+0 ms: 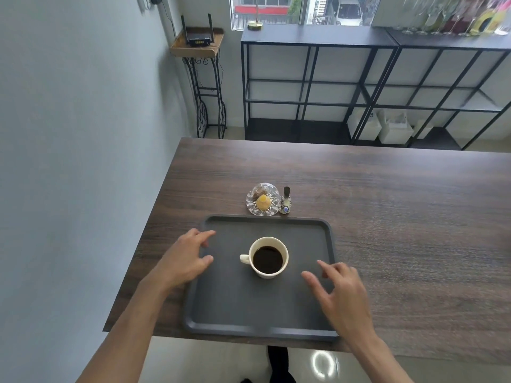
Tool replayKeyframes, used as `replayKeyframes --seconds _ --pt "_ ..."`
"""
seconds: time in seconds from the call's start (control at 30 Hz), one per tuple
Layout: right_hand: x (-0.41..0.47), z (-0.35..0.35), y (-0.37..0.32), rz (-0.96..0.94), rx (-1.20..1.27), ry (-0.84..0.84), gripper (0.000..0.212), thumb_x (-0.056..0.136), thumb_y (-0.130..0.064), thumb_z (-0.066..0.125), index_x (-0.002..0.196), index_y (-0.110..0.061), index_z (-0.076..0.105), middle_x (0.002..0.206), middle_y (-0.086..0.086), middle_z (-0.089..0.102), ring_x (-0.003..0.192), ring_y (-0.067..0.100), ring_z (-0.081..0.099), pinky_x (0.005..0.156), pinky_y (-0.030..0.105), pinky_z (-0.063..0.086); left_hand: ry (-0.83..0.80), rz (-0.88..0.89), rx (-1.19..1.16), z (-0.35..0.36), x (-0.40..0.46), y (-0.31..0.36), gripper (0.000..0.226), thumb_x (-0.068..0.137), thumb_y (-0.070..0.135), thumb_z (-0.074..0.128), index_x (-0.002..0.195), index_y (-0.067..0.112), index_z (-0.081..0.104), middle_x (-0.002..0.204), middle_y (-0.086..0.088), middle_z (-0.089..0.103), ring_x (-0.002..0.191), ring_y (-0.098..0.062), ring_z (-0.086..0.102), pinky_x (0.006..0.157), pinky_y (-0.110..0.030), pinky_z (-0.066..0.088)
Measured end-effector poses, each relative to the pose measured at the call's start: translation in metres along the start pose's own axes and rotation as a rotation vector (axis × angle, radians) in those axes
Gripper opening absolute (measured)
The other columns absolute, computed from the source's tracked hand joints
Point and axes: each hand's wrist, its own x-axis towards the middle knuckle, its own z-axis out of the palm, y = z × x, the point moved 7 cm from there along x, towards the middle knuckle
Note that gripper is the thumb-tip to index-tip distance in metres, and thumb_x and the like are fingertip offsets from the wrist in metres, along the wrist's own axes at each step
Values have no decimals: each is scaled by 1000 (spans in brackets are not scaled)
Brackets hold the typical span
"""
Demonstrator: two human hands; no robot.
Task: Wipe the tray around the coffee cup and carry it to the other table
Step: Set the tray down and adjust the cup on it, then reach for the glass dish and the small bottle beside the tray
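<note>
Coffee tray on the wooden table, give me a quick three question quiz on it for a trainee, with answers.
1. True or false: the coffee cup stands on the tray.
2. Which side does the cup's handle point to: A) the left hand B) the right hand C) the glass dish?
3. What small thing stands right beside the glass dish?

Key: 1 true. 2 A. 3 a bird figurine.

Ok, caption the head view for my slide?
Both open hands, left hand and right hand, over grey tray holding coffee cup.
</note>
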Motion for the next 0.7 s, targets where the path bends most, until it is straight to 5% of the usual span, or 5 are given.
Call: replayKeyframes --seconds 0.1,0.2,0.7 --pt "2 -8 39 154 42 8 51 93 -53 68 127 -15 73 99 -4 64 99 20 56 83 44 55 61 -166 49 -3 -25 -38 61 93 40 67 150 27 46 104 7 55 94 -14 58 86 -37 53" --pt "2 -9 62 220 69 -40 44 94 -41 73 127 -13 73 99 -3 64 103 25 59 89 45 53 13 -226 16 11 -41 -55 69 94 52 65 153 28 39 99 11 55 90 -8 59 79 -34 53" --pt "-6 -1 63 168 91 -50 32 94 -23 76 124 -11 75 94 -2 65 92 24 61 81 42 52 -1 -154 -57 27 -52 -54 69 95 38 70 155 23 39 90 15 58 79 -4 57 68 -22 42"
